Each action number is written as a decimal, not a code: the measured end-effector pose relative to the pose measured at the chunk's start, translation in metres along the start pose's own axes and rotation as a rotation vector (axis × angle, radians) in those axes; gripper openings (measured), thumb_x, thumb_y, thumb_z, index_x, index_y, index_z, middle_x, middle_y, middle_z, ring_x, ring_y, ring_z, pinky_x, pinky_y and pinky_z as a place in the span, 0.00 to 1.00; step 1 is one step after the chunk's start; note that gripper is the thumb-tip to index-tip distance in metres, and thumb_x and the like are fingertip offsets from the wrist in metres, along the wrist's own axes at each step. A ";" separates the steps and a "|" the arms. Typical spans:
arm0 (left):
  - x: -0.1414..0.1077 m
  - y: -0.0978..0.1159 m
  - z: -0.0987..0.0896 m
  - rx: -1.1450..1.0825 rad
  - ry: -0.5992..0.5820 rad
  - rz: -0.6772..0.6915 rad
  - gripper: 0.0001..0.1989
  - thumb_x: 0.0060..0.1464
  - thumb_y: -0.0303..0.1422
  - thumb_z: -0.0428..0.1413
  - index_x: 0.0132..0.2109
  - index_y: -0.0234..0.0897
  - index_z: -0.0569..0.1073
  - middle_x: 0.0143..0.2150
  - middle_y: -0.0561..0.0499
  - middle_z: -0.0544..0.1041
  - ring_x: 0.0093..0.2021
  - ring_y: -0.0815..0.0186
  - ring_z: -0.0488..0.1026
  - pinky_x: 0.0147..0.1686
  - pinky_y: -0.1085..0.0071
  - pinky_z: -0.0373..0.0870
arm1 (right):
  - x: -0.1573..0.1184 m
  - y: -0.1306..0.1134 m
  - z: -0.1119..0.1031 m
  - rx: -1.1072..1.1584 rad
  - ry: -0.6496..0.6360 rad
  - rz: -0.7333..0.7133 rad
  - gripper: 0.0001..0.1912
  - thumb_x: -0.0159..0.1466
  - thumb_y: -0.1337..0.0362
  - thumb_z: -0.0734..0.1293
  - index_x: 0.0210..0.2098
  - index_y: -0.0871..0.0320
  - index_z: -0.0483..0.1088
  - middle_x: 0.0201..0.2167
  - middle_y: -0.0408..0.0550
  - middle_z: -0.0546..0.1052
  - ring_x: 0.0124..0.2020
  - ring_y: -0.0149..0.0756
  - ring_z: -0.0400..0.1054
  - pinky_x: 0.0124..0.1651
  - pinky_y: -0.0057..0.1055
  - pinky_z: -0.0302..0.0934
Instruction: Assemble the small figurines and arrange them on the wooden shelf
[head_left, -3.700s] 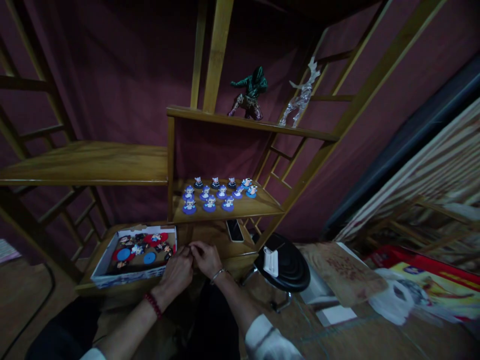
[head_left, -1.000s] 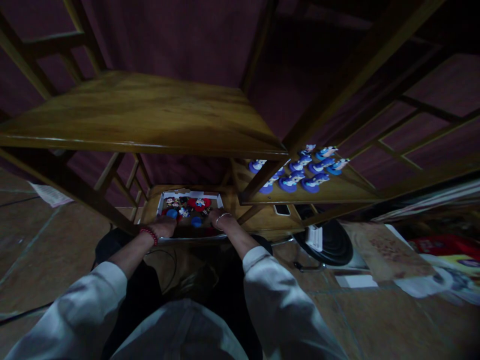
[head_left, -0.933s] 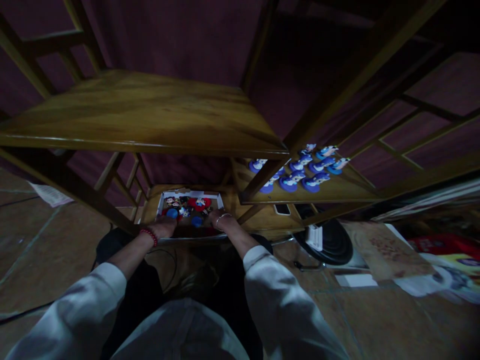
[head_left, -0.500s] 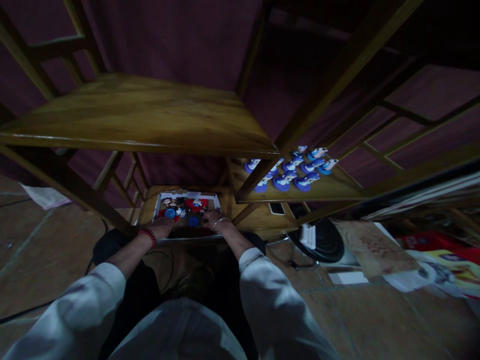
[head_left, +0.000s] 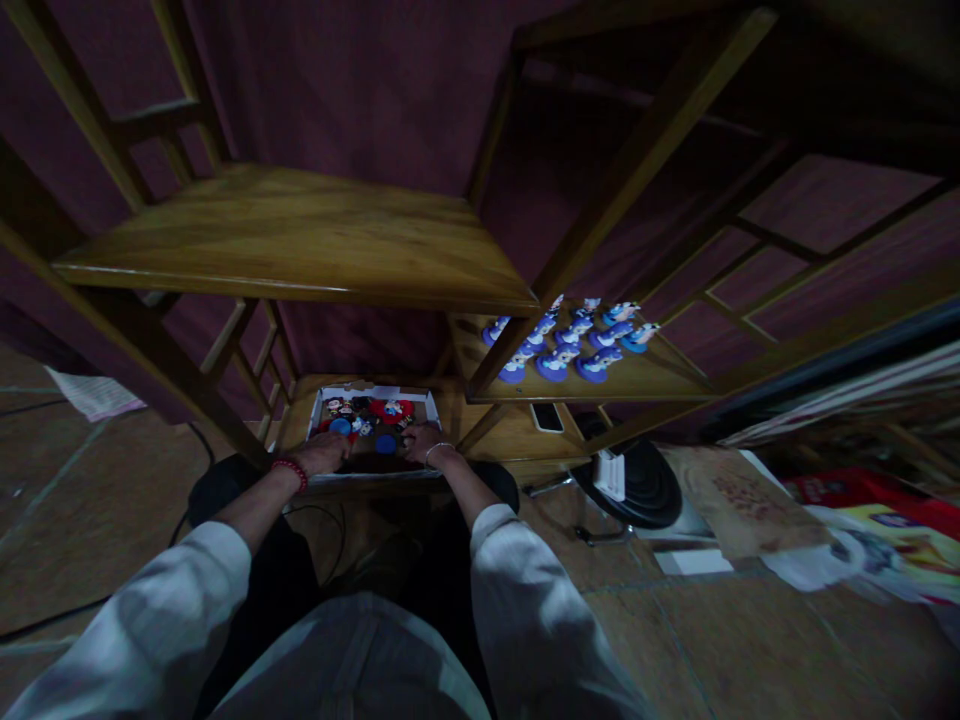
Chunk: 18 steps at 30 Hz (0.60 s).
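In the head view, the left hand, with a dark-red beaded bracelet, reaches over the left end of a shallow white cardboard box at lower centre-left. The right hand, wearing a thin silvery bangle, reaches over its right end. The two hands are apart; whether either grip is open or clamped on anything I cannot tell. Inside the box lie small red, black and white figurines and round blue discs. Right of centre, purple-based figurines stand on a brown wooden shelf, above a dark phone.
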<state>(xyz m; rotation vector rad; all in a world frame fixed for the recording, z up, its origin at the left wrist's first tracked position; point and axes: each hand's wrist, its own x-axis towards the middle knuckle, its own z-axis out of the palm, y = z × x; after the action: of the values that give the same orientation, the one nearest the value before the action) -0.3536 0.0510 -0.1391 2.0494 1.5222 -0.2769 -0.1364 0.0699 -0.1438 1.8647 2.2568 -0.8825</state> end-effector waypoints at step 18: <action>0.017 0.021 0.018 -0.166 -0.012 -0.059 0.12 0.49 0.26 0.48 0.40 0.35 0.73 0.42 0.48 0.76 0.41 0.68 0.72 0.37 0.77 0.65 | 0.000 0.001 0.014 0.003 0.092 0.036 0.14 0.59 0.64 0.60 0.44 0.56 0.69 0.43 0.44 0.75 0.44 0.30 0.68 0.45 0.22 0.60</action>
<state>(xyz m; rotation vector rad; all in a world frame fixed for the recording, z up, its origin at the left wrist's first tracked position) -0.3254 0.0505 -0.1558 1.8729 1.5462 -0.1788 -0.1393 0.0630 -0.1557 1.9794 2.2664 -0.8115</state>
